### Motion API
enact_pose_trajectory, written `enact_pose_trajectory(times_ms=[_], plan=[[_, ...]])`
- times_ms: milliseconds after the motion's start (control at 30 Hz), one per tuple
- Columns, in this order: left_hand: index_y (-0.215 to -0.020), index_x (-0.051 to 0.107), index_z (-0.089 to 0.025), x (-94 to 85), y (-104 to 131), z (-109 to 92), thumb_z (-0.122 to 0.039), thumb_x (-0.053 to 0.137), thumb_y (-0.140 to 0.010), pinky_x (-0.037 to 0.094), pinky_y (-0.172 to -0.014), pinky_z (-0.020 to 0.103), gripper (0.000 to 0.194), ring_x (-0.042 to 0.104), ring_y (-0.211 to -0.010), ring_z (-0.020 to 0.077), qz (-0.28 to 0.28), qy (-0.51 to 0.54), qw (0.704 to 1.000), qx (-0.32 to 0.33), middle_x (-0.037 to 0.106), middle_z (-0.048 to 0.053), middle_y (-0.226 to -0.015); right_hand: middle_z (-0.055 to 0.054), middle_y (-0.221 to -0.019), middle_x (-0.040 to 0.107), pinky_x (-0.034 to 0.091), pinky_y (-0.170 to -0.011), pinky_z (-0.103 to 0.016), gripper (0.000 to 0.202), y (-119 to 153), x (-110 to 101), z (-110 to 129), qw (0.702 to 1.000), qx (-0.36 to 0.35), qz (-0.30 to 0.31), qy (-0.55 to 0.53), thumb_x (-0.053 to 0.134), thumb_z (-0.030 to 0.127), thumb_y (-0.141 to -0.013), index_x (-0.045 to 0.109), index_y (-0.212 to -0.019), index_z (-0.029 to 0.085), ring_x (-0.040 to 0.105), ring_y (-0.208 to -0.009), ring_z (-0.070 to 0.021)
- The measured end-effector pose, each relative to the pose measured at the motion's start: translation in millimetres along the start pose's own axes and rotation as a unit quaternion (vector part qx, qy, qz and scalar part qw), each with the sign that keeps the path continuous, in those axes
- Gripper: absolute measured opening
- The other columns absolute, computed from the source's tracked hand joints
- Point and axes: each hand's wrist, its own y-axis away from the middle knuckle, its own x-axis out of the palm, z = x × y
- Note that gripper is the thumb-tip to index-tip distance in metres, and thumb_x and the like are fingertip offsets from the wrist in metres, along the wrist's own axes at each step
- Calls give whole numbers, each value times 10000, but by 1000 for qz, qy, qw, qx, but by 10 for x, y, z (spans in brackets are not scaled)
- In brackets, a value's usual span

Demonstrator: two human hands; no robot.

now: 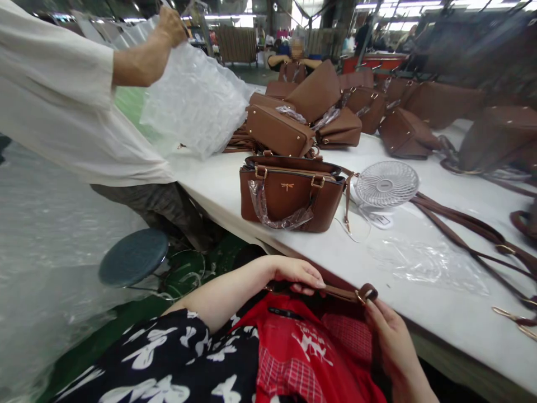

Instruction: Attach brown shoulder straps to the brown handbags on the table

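Above my lap, a brown strap [340,292] with a gold buckle stretches between my two hands. My left hand [300,274] is closed around its left stretch, thumb on top. At the buckle end, my right hand [388,324] pinches the strap, which loops up just above the fingers. Ahead of my hands a brown handbag [293,196] stands upright on the table, its top open. It has a gold dragonfly emblem, and clear plastic is wrapped on its front handle.
On the white table [361,263] stand a small white fan [388,184], more brown straps [470,235] and loose clear plastic [432,263]. Several brown handbags [281,131] pile up behind. At left, another person [84,101] holds bubble wrap [197,95] near a round stool [134,257].
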Motion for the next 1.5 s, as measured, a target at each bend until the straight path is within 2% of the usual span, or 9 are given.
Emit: enact_pose_trajectory(times_ms=[133,433,500,700,833,933,1067,1267,1500], plan=[[-882,680,-155,-19,-35,4,-638,740,-698,121,-401,189,521,226,-414,42,-16,9,1000,-17,316,-77,-531,-84,-1070,762,559,-913,-376,439,-34,-163,-31,998,48,0,-27,796,505,-680,760,-1028,239,687,-1050,-299],[-883,673,-161,-52,-23,-30,-630,754,-687,108,-418,201,514,199,-434,48,-28,14,999,-14,286,-80,-533,-62,-830,772,588,-652,-276,459,-36,-635,-92,997,48,-38,48,772,529,-697,742,-1018,203,720,-815,-261],[-882,676,-163,-44,-3,-41,-618,759,-689,108,-417,205,501,206,-432,52,-27,11,999,-16,293,-77,-531,-63,-882,769,582,-684,-264,494,-21,-669,-89,995,35,-37,82,763,535,-703,726,-1065,201,712,-865,-258],[-903,683,-172,136,-76,-76,-631,736,-708,119,-412,221,502,245,-428,61,14,-17,1000,7,328,-69,-522,-85,-1136,722,506,-970,-328,581,47,-277,45,990,-46,76,105,696,494,-784,601,-1295,234,659,-1067,-239],[-836,655,-160,244,-168,-54,-673,759,-640,183,-427,199,559,310,-452,50,-4,-31,999,9,393,-66,-540,-91,-998,750,547,-867,-339,429,34,10,110,972,-40,165,164,681,493,-788,715,-1103,203,689,-951,-257],[-908,641,-170,196,-150,-16,-610,835,-574,262,-453,176,586,411,-505,52,-49,-52,997,20,514,-55,-623,-66,-913,754,552,-791,-310,369,66,58,157,970,-35,157,183,670,505,-779,739,-974,200,689,-866,-248],[-975,614,-172,67,-98,21,-537,858,-587,359,-465,193,585,504,-521,77,-43,-65,997,14,629,-20,-722,-29,-831,749,547,-710,-293,369,136,49,213,966,-36,167,196,715,525,-703,725,-903,215,675,-773,-236],[-855,548,-174,8,-92,-7,-571,752,-723,479,-511,247,466,599,-546,114,-114,-56,992,-2,663,-2,-743,-21,-839,736,527,-686,-267,378,90,-100,142,981,-45,52,180,706,551,-726,667,-920,229,669,-769,-216],[-760,641,-155,69,-102,37,-631,760,-677,396,-435,192,498,543,-502,90,0,-40,997,-63,661,17,-683,1,-756,702,478,-606,-246,348,89,-247,102,979,-60,-11,192,749,529,-700,646,-847,230,618,-687,-180]])
